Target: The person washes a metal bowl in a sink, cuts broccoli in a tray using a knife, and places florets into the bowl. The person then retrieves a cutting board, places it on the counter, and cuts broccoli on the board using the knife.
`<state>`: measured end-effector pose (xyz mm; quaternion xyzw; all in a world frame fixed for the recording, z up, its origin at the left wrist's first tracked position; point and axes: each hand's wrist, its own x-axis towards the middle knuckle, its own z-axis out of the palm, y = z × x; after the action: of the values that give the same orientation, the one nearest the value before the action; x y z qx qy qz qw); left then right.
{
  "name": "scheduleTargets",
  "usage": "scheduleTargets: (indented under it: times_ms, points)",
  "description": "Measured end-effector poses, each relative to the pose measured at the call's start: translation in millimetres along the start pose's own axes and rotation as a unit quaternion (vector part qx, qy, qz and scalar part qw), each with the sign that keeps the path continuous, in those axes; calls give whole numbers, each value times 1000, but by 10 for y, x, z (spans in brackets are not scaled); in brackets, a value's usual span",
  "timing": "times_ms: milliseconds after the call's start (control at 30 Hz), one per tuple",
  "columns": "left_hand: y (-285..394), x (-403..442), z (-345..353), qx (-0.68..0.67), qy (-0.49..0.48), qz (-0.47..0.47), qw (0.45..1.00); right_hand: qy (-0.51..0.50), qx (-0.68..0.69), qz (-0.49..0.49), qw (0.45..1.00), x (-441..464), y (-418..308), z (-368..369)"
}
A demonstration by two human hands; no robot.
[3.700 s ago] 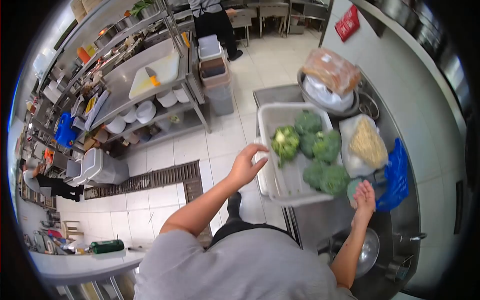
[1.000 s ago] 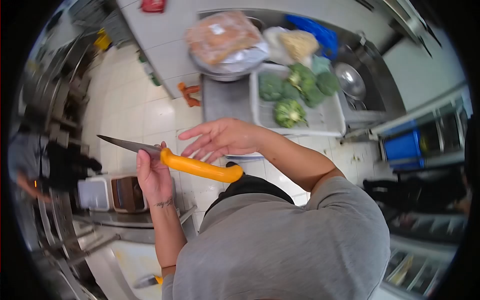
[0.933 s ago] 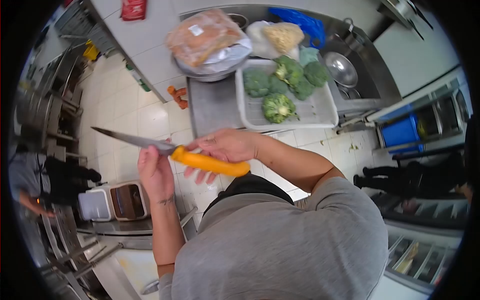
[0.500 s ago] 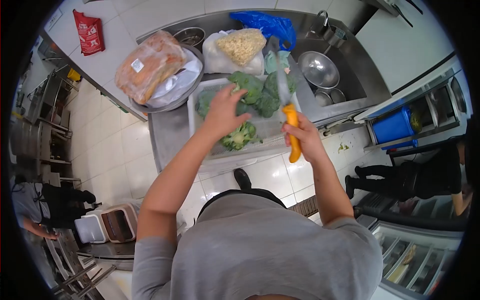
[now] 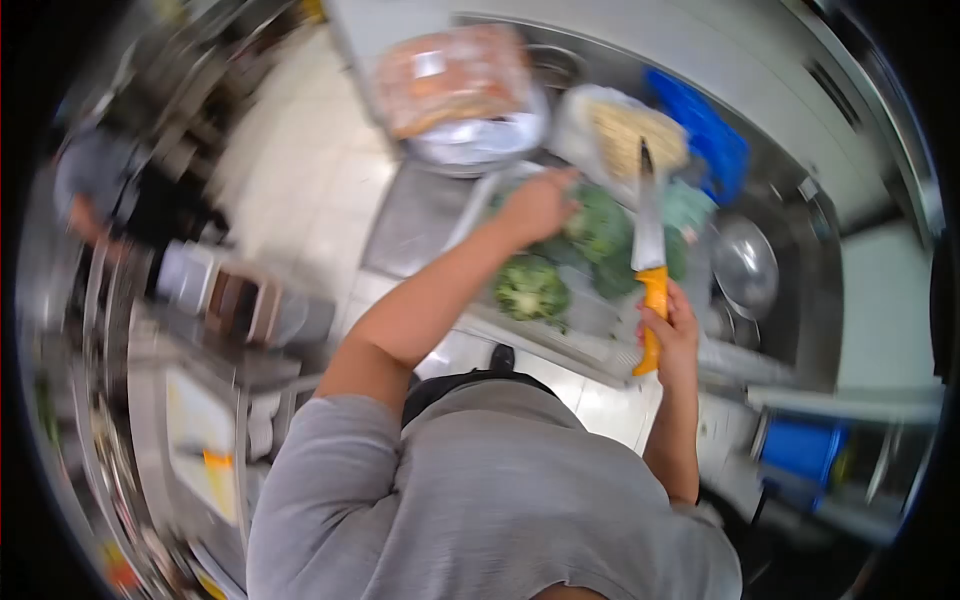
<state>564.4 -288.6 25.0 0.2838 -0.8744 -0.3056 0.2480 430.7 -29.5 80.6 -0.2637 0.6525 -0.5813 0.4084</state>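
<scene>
Fingers of the right hand (image 5: 677, 335) are wrapping tight round the handle of a yellow-handled knife (image 5: 650, 265); its blade is pointing away from the body, above the right part of the white plastic tray (image 5: 598, 315). In view the tip is overlapping a bag of pale bits (image 5: 635, 132). Fingers of the left hand (image 5: 540, 210) are bending over the broccoli in the tray; motion blur, so cannot tell whether they are gripping or just touching.

Broccoli: all in the tray. One broccoli head (image 5: 530, 288) is lying nearest the body, pale middle facing up; other broccoli heads (image 5: 602, 222) are clustering beyond it, next to the left hand and under the blade.

Around: wrapped pinkish block (image 5: 455, 78) is sitting beyond the tray to the left, blue plastic bag (image 5: 708, 138) is lying beyond to the right, metal bowl (image 5: 747, 268) is resting in the sink (image 5: 805, 300). Far left, a co-worker (image 5: 108, 185) is standing near lidded bins (image 5: 190, 278), all blurry. A cutting board (image 5: 200, 400) is lying on the counter below them.
</scene>
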Motion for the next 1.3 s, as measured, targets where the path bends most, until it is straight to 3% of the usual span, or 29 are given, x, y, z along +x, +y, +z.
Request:
scheduleTargets:
  times_ms: [67, 133, 233, 333, 433, 567, 633, 733, 833, 900, 933, 967, 1033, 1100, 1133, 1233, 1300]
  points:
    - [-87, -407, -207, -15, 84, 47, 995, -71, 4, -29, 997, 159, -57, 261]
    - [-43, -968, -704, -94, 34, -68, 993, -162, -4, -48, 986, 280, -125, 708]
    - [-512, -1932, -1011, -74, 111, -159, 978, -304, -51, -52, 950, 311, -267, 1385]
    - [-820, -2997, -1397, -33, 226, -333, 915, -430, -110, -40, 895, 182, -358, 2136]
    - [-1193, -4202, -1771, 92, 336, -465, 814, -554, -150, -27, 818, 32, -216, 3054]
    - [-1403, -5721, -2475, 256, 491, -567, 610, -654, -217, -41, 723, -415, 99, 4418]
    - [-1463, -6381, -2748, 346, 489, -635, 488, -676, -257, -42, 689, -673, 362, 5064]
    - [-1525, -6958, -3060, 233, 456, -782, 356, -672, -331, -42, 662, -1041, 694, 5852]
    - [-1671, -7392, -3137, 187, 426, -791, 397, -659, -430, -53, 615, -1308, 734, 6325]
    - [-1779, -7591, -3214, 144, 421, -787, 428, -689, -478, -146, 525, -1315, 1004, 6672]
    - [-1797, -7688, -3212, 123, 417, -784, 443, -682, -474, -177, 528, -1367, 1061, 6729]
    - [-1820, -7757, -3119, 32, 490, -745, 450, -674, -470, -208, 530, -1421, 1112, 6788]
    - [-1979, -7864, -2972, -140, 613, -625, 463, -600, -400, -246, 648, -1547, 995, 6850]
    - [-1487, -7084, -2843, -88, 679, -519, 512, -588, -299, -383, 647, -1467, 819, 6661]
    - [-1308, -6767, -2748, -73, 666, -489, 559, -571, -253, -447, 641, -1435, 734, 6511]
    - [-1076, -5886, -2676, -119, 568, -396, 712, -683, -303, -131, 651, -1370, 424, 5909]
    - [-1144, -5327, -2771, -140, 456, -314, 821, -655, -229, -182, 697, -1376, 347, 5572]
